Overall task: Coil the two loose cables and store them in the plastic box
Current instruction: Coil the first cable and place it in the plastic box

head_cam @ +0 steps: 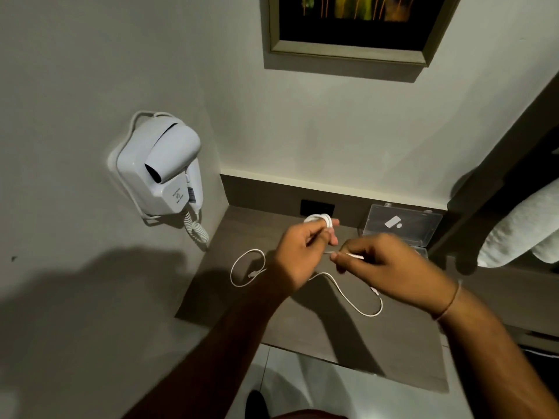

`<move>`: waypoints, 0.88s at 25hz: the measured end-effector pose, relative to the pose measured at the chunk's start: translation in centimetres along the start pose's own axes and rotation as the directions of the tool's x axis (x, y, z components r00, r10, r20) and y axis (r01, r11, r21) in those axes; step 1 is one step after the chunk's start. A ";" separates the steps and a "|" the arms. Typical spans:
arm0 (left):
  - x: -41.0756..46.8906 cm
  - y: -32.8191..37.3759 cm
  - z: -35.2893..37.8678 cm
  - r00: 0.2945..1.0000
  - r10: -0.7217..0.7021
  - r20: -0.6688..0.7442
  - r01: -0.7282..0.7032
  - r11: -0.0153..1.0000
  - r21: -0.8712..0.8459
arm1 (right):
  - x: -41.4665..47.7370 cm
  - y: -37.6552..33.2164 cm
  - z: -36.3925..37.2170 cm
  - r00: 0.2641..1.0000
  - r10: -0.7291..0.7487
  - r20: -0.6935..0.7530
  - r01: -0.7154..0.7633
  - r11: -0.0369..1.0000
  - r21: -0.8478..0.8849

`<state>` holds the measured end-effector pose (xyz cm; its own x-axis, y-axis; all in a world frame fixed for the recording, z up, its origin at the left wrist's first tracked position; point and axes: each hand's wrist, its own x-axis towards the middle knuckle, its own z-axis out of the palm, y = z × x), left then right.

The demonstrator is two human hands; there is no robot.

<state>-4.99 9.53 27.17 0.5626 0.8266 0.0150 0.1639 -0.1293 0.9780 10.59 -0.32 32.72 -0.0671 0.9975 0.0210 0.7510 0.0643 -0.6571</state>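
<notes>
My left hand (302,252) is raised over the shelf with a white cable (320,219) wound in loops around its fingers. My right hand (384,267) pinches the free end of that cable between thumb and fingertips, just right of the left hand. A second white cable (351,300) lies loose on the brown shelf (332,343), curling into a loop at the left and a bend below my right hand. The clear plastic box (402,225) stands open at the back right, its lid leaning on the wall, partly hidden by my right hand.
A white wall-mounted hair dryer (163,173) with a coiled cord hangs on the left wall. A dark socket plate (314,207) sits in the back ledge. Rolled white towels (523,228) lie at the right. A framed picture (357,22) hangs above.
</notes>
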 end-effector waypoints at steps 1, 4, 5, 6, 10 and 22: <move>-0.1 -0.2 0.5 0.999 -0.010 0.053 0.010 1.000 -0.014 | 0.1 -0.4 -1.6 1.000 -0.009 -0.020 0.009 1.000 -0.021; -0.3 -0.1 0.7 0.964 -0.039 0.263 0.114 0.954 -0.277 | 1.0 0.0 -5.1 0.980 -0.012 -0.200 0.018 0.999 0.028; -0.4 0.3 0.5 0.944 -0.031 0.330 0.162 0.912 -0.377 | 1.6 0.5 -5.4 0.968 0.002 -0.251 0.027 0.993 0.113; -0.5 0.8 0.3 0.929 -0.013 0.369 0.192 0.871 -0.452 | 2.2 1.0 -5.0 0.957 0.027 -0.289 0.035 0.977 0.209; 0.1 2.0 -0.5 0.949 0.051 0.310 0.199 0.666 -0.719 | 3.6 3.1 0.8 0.938 0.166 -0.303 -0.016 0.898 0.440; 0.1 2.5 -0.2 1.000 0.016 0.027 -0.008 0.956 -0.293 | 0.2 -0.9 4.0 0.945 0.027 -0.327 -0.134 0.941 -0.310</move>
<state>-4.70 9.40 29.65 0.5865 0.8095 0.0254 -0.0855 0.0306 0.9959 7.28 -0.31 30.35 0.1718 0.9532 0.2486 0.9195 -0.0646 -0.3877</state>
